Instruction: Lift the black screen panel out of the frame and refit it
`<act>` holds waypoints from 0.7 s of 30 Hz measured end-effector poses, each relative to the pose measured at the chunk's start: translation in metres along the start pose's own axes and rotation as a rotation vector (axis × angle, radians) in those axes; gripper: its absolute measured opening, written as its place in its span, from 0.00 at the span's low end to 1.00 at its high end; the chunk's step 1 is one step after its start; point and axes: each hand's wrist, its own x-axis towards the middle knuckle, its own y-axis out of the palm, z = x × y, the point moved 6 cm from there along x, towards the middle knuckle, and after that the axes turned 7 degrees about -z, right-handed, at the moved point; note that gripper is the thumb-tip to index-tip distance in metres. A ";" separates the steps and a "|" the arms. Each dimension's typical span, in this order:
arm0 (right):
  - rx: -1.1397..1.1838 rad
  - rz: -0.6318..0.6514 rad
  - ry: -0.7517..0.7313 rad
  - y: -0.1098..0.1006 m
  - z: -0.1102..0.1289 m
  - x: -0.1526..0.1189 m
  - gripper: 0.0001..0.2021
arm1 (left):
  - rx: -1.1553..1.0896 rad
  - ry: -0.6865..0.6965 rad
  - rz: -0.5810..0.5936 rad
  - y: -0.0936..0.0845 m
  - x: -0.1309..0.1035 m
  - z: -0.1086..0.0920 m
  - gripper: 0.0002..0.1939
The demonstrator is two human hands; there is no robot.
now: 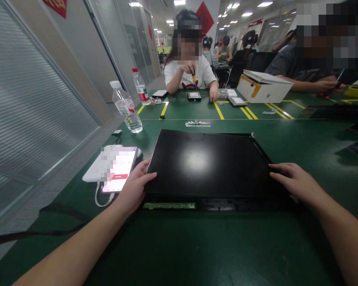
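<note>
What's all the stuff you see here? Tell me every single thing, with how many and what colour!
Flat panel: 1, black, between the hands
Tray-like frame: 1, black, under the panel
Circuit strip: 1, green, along the frame's near edge
Phone: 1, lit pinkish-white screen, left
White device: 1, white, beside the phone
Bottles: 2, clear, white and red caps, far left
Drive-like boxes: at least 3, silver and black, far side
Screwdriver: 1, yellow and black, co-worker's hand
Carton: 1, white and yellow, far right
Table: green, underneath
People: several, background; too blurred to count
Left hand: 1, bare, panel's left edge
Right hand: 1, bare, panel's right edge
</note>
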 end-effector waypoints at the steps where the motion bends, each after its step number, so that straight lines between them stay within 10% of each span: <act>1: 0.002 0.001 0.012 0.000 0.000 0.000 0.22 | -0.001 0.010 0.015 0.000 0.000 0.000 0.33; 21: 0.026 0.003 0.079 -0.001 0.001 -0.002 0.23 | 0.175 0.153 0.043 -0.014 0.008 -0.006 0.33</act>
